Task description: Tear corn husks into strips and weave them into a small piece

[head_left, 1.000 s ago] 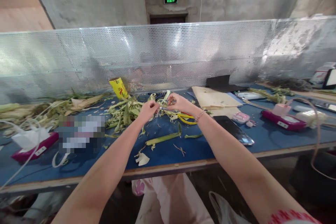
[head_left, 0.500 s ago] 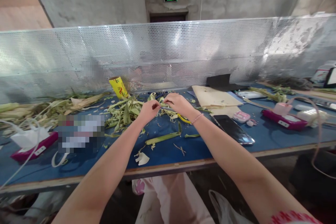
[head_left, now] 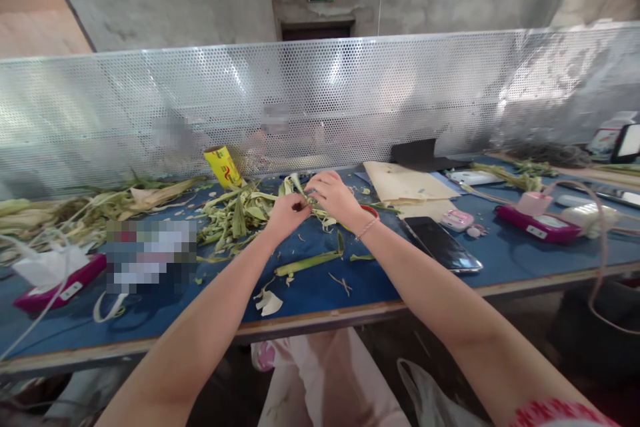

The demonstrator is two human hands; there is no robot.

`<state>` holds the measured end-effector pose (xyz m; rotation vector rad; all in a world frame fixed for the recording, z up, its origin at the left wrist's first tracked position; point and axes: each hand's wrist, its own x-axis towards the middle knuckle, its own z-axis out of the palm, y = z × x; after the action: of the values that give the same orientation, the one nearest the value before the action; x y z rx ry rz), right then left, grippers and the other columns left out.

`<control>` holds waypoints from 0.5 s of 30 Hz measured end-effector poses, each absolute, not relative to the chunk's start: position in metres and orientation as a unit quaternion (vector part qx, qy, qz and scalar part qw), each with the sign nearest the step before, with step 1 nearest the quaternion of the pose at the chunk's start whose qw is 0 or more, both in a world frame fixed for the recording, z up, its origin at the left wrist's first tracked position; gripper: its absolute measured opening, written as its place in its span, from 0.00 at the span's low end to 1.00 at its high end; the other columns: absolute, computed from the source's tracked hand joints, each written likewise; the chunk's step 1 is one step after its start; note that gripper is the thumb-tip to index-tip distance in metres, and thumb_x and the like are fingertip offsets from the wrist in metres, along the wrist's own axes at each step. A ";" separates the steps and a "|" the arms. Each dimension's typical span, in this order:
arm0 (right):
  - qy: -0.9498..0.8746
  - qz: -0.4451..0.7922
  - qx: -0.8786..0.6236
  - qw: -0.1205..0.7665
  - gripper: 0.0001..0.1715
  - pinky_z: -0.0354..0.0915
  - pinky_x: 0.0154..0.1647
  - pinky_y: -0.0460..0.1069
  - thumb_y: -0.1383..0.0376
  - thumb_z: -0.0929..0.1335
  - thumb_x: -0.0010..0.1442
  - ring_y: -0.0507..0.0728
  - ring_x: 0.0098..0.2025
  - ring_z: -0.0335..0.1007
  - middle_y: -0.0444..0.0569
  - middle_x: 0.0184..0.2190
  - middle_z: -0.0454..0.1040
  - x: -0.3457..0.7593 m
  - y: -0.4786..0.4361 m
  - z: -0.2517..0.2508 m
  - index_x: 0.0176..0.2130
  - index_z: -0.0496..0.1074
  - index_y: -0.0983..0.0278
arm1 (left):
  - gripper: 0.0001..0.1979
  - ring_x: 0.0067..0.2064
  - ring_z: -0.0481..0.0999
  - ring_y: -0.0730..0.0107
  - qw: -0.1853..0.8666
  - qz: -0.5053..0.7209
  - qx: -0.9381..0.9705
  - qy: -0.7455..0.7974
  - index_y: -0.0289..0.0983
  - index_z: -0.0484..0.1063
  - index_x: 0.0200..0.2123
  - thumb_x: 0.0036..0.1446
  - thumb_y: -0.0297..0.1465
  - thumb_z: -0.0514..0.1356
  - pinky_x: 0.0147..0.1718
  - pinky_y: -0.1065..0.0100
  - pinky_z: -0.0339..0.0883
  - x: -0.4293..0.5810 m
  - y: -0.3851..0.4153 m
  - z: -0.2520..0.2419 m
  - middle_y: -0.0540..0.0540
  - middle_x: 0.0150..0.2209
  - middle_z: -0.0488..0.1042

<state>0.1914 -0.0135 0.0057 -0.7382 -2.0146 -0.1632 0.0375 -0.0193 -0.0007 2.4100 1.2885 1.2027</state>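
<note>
My left hand (head_left: 289,217) and my right hand (head_left: 334,199) meet above the middle of the table. My left fingers are pinched round a small dark end that I cannot make out. Bent over it from the right are the fingers of my right hand, closed, with their contents hidden. A curved red handle (head_left: 373,210) shows beside my right wrist; the rest of it is out of sight. Just behind the hands rises a pale leaf strip (head_left: 296,181). To the left lies a heap of green husk strips (head_left: 240,213). A green stalk piece (head_left: 307,263) rests nearer to me.
A black phone (head_left: 443,243), a pink case (head_left: 457,219) and tan paper sheets (head_left: 400,183) lie at the right. Purple power strips (head_left: 537,225) sit at both sides. A yellow carton (head_left: 223,167) stands at the back, before a perforated metal screen (head_left: 350,100). Dry husks (head_left: 160,197) cover the far left.
My right hand has turned and its fingers now overlap my left fingertips. A thin strip between the hands is no longer visible. By my right wrist, red shows where a yellow curve did.
</note>
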 end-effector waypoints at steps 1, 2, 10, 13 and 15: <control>-0.804 -0.062 -0.324 0.495 0.05 0.56 0.48 0.52 0.70 0.64 0.54 0.56 0.43 0.62 0.51 0.37 0.70 0.191 -0.014 0.006 0.32 0.69 0.63 | 0.11 0.23 0.58 0.77 0.090 0.409 0.795 0.438 0.36 0.60 0.16 0.46 0.34 0.55 0.26 0.71 0.54 0.037 -0.019 -0.001 0.53 0.18 0.60; -0.785 -0.047 -0.350 0.509 0.04 0.57 0.46 0.52 0.69 0.64 0.53 0.56 0.42 0.63 0.51 0.37 0.70 0.190 -0.014 0.006 0.32 0.69 0.64 | 0.12 0.22 0.58 0.77 0.104 0.416 0.786 0.446 0.36 0.60 0.16 0.46 0.35 0.55 0.25 0.71 0.53 0.037 -0.018 -0.001 0.53 0.17 0.59; -0.708 0.272 -0.492 0.427 0.16 0.59 0.29 0.46 0.62 0.60 0.56 0.51 0.23 0.63 0.46 0.18 0.67 0.184 -0.002 -0.003 0.22 0.68 0.66 | 0.10 0.22 0.58 0.78 0.107 0.427 0.777 0.451 0.36 0.61 0.18 0.45 0.34 0.56 0.24 0.73 0.54 0.030 -0.012 0.000 0.54 0.17 0.60; -0.642 0.379 -0.459 0.483 0.12 0.57 0.24 0.43 0.63 0.61 0.55 0.48 0.21 0.59 0.43 0.18 0.65 0.180 0.002 -0.007 0.27 0.69 0.67 | 0.10 0.22 0.58 0.79 0.117 0.429 0.778 0.444 0.36 0.62 0.19 0.45 0.35 0.57 0.23 0.73 0.54 0.030 -0.011 -0.002 0.54 0.18 0.61; -0.609 0.411 -0.424 0.529 0.09 0.56 0.23 0.42 0.64 0.62 0.53 0.46 0.21 0.58 0.41 0.20 0.64 0.176 0.001 -0.008 0.30 0.68 0.66 | 0.10 0.21 0.58 0.79 0.142 0.432 0.771 0.446 0.36 0.62 0.19 0.45 0.36 0.57 0.23 0.73 0.54 0.030 -0.011 -0.003 0.54 0.18 0.61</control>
<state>0.1763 0.0015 -0.0084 -1.0133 -1.4553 0.9805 0.0302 -0.0113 -0.0028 2.2268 1.2861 1.2455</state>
